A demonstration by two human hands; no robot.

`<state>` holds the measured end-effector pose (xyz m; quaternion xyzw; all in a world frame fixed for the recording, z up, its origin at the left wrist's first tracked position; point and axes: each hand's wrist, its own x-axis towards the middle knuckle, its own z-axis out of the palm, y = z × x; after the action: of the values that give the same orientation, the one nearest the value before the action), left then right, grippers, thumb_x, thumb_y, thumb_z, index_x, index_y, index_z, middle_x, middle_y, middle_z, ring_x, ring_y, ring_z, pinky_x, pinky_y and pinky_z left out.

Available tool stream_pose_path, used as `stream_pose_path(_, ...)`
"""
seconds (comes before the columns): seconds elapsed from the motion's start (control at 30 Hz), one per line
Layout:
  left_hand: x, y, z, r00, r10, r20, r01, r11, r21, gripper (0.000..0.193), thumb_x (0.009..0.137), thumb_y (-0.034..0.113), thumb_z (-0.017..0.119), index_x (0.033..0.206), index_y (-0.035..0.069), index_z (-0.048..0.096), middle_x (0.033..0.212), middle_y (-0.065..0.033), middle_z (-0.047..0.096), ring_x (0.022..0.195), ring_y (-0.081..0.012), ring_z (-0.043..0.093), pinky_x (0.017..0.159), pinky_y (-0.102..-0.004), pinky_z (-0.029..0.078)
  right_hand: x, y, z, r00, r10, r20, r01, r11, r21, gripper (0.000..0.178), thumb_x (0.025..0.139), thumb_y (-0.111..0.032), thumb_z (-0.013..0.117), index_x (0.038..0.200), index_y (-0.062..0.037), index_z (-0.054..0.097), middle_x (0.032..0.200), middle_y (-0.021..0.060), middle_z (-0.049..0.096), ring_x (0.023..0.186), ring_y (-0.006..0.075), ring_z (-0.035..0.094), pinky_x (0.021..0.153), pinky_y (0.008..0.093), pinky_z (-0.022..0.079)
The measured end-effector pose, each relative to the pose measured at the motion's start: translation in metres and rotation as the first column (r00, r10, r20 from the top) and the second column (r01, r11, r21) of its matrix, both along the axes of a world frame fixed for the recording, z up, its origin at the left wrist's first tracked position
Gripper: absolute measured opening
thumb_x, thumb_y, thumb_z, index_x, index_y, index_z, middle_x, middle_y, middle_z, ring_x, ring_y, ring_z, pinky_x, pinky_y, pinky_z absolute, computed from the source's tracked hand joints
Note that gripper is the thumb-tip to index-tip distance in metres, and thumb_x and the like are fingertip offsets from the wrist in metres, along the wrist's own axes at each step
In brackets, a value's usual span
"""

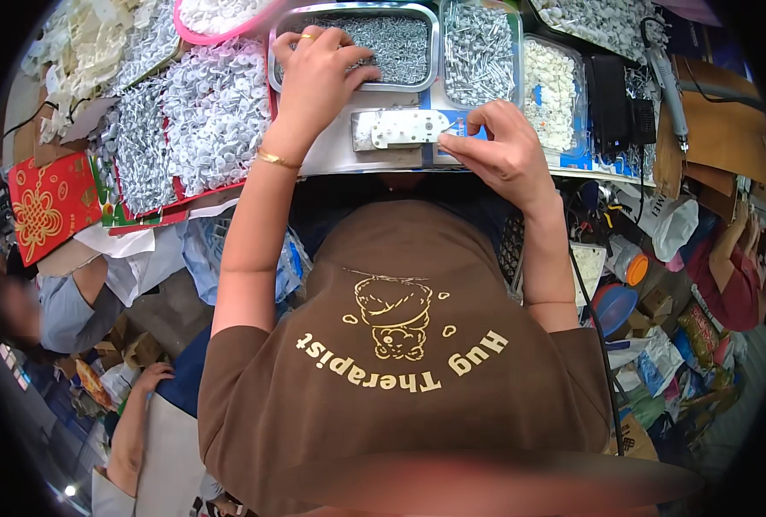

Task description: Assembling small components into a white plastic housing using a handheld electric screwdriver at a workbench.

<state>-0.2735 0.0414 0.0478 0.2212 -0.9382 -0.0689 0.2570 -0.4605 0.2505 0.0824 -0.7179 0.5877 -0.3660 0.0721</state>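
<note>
The left hand (322,65) is resting its curled fingers among small silver metal pieces (400,52) in a rectangular metal tray (400,88); whether that grip is holding any, I can't tell. Near the counter's (327,158) front edge, a long white plastic piece (396,130) is lying, the right hand's (505,155) thumb and forefinger nearly meeting at its right end, contents hidden.
</note>
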Motion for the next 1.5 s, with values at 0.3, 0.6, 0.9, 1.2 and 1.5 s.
stream_pose_path(0.3, -0.004, -0.001, -0.008, 0.999, 0.039, 0.037, -0.044, 0.99, 0.134, 0.007, 0.081, 0.024, 0.078, 0.081, 0.018, 0.075, 0.083, 0.0065, 0.067, 0.085, -0.0169, 0.061, 0.089, -0.04, 0.028, -0.02, -0.057, 0.004, 0.974, -0.212, 0.081, 0.216, 0.975, -0.044, 0.009, 0.079, -0.01, 0.079, 0.086, -0.0075, 0.074, 0.081, 0.0031, 0.064, 0.077, 0.0196, 0.059, 0.067, 0.0308, 0.046)
stream_pose_path(0.6, 0.004, -0.003, -0.011, 0.986, 0.124, -0.115, -0.102, 0.979, 0.179, 0.003, 0.085, 0.019, 0.073, 0.084, 0.017, 0.074, 0.083, 0.0048, 0.071, 0.083, -0.0158, 0.063, 0.092, -0.0408, 0.029, -0.003, -0.111, -0.048, 0.98, -0.072, -0.184, 0.087, 0.993, 0.075, 0.014, 0.079, -0.022, 0.078, 0.083, -0.0107, 0.071, 0.086, 0.0026, 0.059, 0.09, 0.0251, 0.055, 0.084, 0.0384, 0.042)
stream_pose_path(0.9, 0.017, -0.007, -0.007, 0.989, 0.117, -0.089, -0.094, 0.969, 0.228, 0.006, 0.082, 0.024, 0.076, 0.083, 0.018, 0.075, 0.08, 0.0058, 0.072, 0.082, -0.0141, 0.064, 0.094, -0.04, 0.03, -0.005, -0.11, -0.044, 0.972, -0.102, -0.211, 0.117, 0.992, 0.056, 0.013, 0.08, -0.023, 0.078, 0.086, -0.0122, 0.073, 0.087, 0.001, 0.06, 0.093, 0.0231, 0.055, 0.085, 0.0373, 0.041)
stream_pose_path(1.2, 0.039, 0.052, 0.023, 0.991, -0.074, -0.108, 0.111, 0.914, 0.39, 0.004, 0.082, 0.019, 0.078, 0.085, 0.018, 0.077, 0.085, 0.0074, 0.072, 0.085, -0.0102, 0.062, 0.094, -0.034, 0.03, -0.005, -0.099, -0.037, 0.984, -0.169, -0.05, 0.172, 0.984, 0.048, 0.014, 0.083, -0.021, 0.076, 0.084, -0.0072, 0.073, 0.083, 0.0028, 0.067, 0.082, 0.0239, 0.06, 0.081, 0.0372, 0.045)
stream_pose_path(1.5, 0.041, 0.045, 0.022, 0.993, -0.038, -0.114, 0.083, 0.905, 0.418, 0.004, 0.084, 0.019, 0.077, 0.088, 0.02, 0.078, 0.085, 0.0075, 0.073, 0.086, -0.0106, 0.062, 0.095, -0.0345, 0.029, 0.011, -0.046, -0.002, 0.982, -0.063, 0.176, 0.017, 0.967, 0.252, 0.01, 0.084, -0.01, 0.075, 0.087, -0.0012, 0.072, 0.082, 0.0088, 0.071, 0.074, 0.0235, 0.068, 0.069, 0.0313, 0.053)
